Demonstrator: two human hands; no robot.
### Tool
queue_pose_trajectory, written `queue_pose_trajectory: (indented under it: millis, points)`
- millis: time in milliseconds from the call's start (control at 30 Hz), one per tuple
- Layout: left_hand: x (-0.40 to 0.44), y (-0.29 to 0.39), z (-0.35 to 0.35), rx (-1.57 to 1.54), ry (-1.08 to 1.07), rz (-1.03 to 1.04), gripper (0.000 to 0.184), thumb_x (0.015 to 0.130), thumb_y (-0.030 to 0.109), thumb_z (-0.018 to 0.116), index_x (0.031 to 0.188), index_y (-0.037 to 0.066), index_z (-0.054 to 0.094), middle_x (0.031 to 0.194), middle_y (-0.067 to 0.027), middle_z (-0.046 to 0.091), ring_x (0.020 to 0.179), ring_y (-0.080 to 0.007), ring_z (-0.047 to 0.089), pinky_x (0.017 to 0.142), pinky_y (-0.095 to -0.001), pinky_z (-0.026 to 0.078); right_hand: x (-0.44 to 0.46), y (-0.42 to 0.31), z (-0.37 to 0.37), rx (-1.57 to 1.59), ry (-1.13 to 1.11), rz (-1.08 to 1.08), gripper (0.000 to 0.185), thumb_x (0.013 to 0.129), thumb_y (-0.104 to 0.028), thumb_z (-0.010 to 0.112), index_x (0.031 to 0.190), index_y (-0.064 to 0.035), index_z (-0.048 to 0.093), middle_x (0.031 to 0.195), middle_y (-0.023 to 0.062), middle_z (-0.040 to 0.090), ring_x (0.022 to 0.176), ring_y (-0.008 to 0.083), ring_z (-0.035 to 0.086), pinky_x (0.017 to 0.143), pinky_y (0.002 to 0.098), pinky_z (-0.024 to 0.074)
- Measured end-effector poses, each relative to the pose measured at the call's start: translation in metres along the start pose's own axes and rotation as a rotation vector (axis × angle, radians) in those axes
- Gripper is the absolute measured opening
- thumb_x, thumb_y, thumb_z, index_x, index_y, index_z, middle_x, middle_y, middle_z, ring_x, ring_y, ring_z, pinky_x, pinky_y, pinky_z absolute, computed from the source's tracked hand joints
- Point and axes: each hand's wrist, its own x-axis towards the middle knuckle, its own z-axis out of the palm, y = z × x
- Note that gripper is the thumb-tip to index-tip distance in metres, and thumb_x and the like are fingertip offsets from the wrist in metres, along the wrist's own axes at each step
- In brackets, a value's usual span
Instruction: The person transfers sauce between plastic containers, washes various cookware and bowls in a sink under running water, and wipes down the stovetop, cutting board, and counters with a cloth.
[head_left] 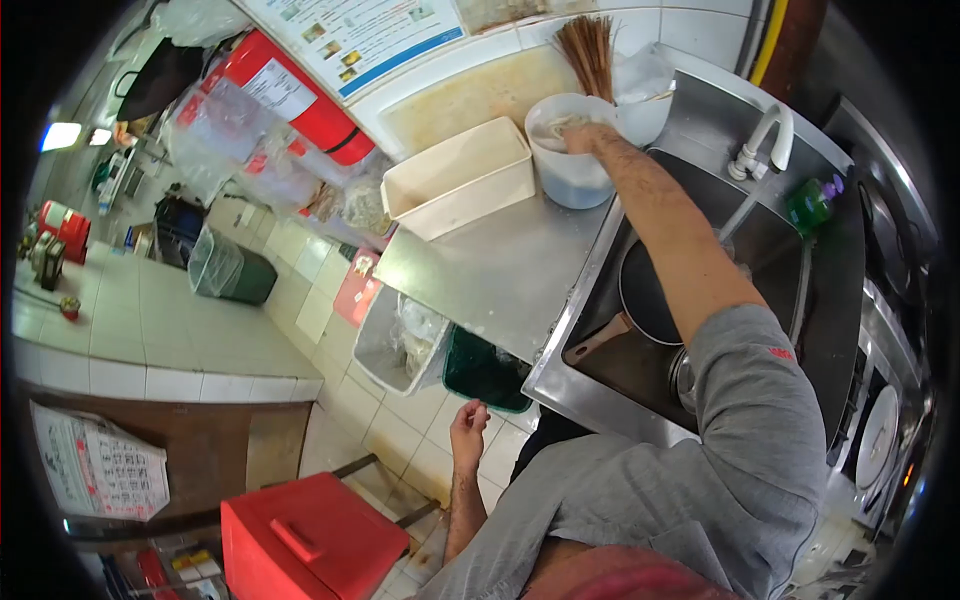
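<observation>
My right arm stretches across the sink, and my right hand dips into a translucent white bucket on the steel counter; its fingers are hidden inside. Something pale shows in the bucket beside the hand, too unclear to name. The bucket's lower part looks bluish. Down at my side, my left hand hangs in the air near the bins, its fingers curled in with nothing visible in them. Under my right arm, a dark frying pan with a brown handle lies in the sink, where water runs from the white faucet.
A cream rectangular tub stands left of the bucket, a stick broom behind it. Green dish soap sits by the faucet. Below the counter are a white bin and a green bin. A red box is behind my left arm.
</observation>
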Motion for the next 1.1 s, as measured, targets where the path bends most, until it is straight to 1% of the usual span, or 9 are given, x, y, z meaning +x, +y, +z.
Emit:
queue_pose_trajectory:
  millis: [133, 300, 533, 767, 867, 933, 967, 1033, 1100]
  points:
    - [0.035, 0.080, 0.017, -0.084, -0.186, 0.262, 0.031, 0.087, 0.017, 0.057, 0.112, -0.002, 0.052, 0.101, -0.0091, 0.060, 0.090, -0.0143, 0.057, 0.079, -0.0262, 0.045, 0.010, 0.003, 0.006, -0.060, 0.242, -0.061, 0.036, 0.063, -0.018, 0.062, 0.096, -0.0022, 0.063, 0.098, 0.0153, 0.063, 0.096, 0.0290, 0.059, 0.082, 0.0404, 0.0457]
    - [0.068, 0.146, 0.046, -0.103, -0.502, 0.379, 0.033, 0.087, 0.014, 0.058, 0.114, -0.002, 0.050, 0.105, -0.0100, 0.059, 0.097, -0.0145, 0.055, 0.085, -0.0263, 0.043, -0.034, 0.028, -0.068, 0.596, 0.428, -0.093, 0.022, 0.054, -0.004, 0.067, 0.075, -0.0046, 0.060, 0.064, 0.0037, 0.057, 0.062, 0.0163, 0.054, 0.056, 0.0327, 0.0435]
    - [0.086, 0.264, 0.186, -0.287, -0.765, 0.683, 0.045, 0.086, 0.023, 0.059, 0.123, 0.004, 0.044, 0.112, -0.0072, 0.053, 0.102, -0.0163, 0.050, 0.086, -0.0300, 0.042, -0.186, 0.058, -0.166, 1.050, 0.882, -0.263, 0.019, 0.069, -0.005, 0.067, 0.087, -0.0021, 0.061, 0.080, 0.0032, 0.061, 0.073, 0.0118, 0.057, 0.065, 0.0254, 0.0457]
    - [0.040, 0.301, 0.345, -0.939, -1.149, -0.050, 0.070, 0.082, 0.063, 0.041, 0.128, 0.010, 0.040, 0.130, -0.0103, 0.043, 0.121, -0.0244, 0.039, 0.097, -0.0449, 0.034, -0.243, 0.112, 0.013, 2.032, 0.863, -0.134, 0.036, 0.080, -0.023, 0.064, 0.109, -0.0038, 0.052, 0.096, 0.0057, 0.060, 0.082, 0.0153, 0.060, 0.074, 0.0298, 0.0495]
    - [0.076, 0.222, 0.420, -0.901, -1.295, -0.191, 0.066, 0.079, 0.068, 0.037, 0.117, 0.016, 0.050, 0.120, -0.0073, 0.050, 0.117, -0.0220, 0.041, 0.100, -0.0435, 0.030, -0.225, 0.102, 0.111, 1.179, 1.130, 0.193, 0.017, 0.080, -0.019, 0.064, 0.087, -0.0046, 0.060, 0.077, 0.0047, 0.060, 0.069, 0.0174, 0.057, 0.065, 0.0287, 0.0461]
    - [0.098, 0.186, 0.445, -1.260, -1.889, -0.137, 0.056, 0.080, 0.065, 0.039, 0.102, 0.015, 0.052, 0.103, -0.0037, 0.053, 0.104, -0.0207, 0.046, 0.098, -0.0388, 0.033, -0.225, 0.084, 0.134, 0.587, 1.211, 0.312, 0.020, 0.082, -0.026, 0.059, 0.085, -0.0057, 0.060, 0.076, 0.0124, 0.058, 0.070, 0.0300, 0.058, 0.065, 0.0359, 0.0465]
    - [0.078, 0.176, 0.435, -1.129, -1.412, 0.033, 0.043, 0.082, 0.058, 0.043, 0.089, 0.016, 0.049, 0.092, -0.0014, 0.049, 0.096, -0.0182, 0.046, 0.094, -0.0348, 0.035, -0.228, 0.082, 0.138, 0.467, 1.245, 0.278, 0.022, 0.082, -0.029, 0.057, 0.083, -0.0064, 0.059, 0.077, 0.0146, 0.058, 0.070, 0.0341, 0.058, 0.064, 0.0389, 0.0465]
    - [0.121, 0.141, 0.469, -0.960, -1.368, 0.029, 0.039, 0.085, 0.049, 0.045, 0.100, 0.014, 0.050, 0.097, -0.0038, 0.053, 0.094, -0.0203, 0.052, 0.087, -0.0361, 0.041, -0.208, 0.112, 0.155, 0.380, 1.095, 0.410, 0.025, 0.083, -0.031, 0.055, 0.082, -0.0064, 0.059, 0.079, 0.0150, 0.058, 0.071, 0.0354, 0.058, 0.062, 0.0411, 0.0461]
    - [0.071, 0.193, 0.442, -0.604, -0.981, -0.372, 0.038, 0.087, 0.040, 0.053, 0.108, 0.008, 0.053, 0.099, -0.0055, 0.059, 0.086, -0.0211, 0.060, 0.074, -0.0357, 0.050, -0.187, 0.145, 0.175, 0.292, 0.925, 0.527, 0.028, 0.084, -0.034, 0.053, 0.081, -0.0065, 0.059, 0.080, 0.0154, 0.059, 0.072, 0.0367, 0.058, 0.061, 0.0433, 0.0456]
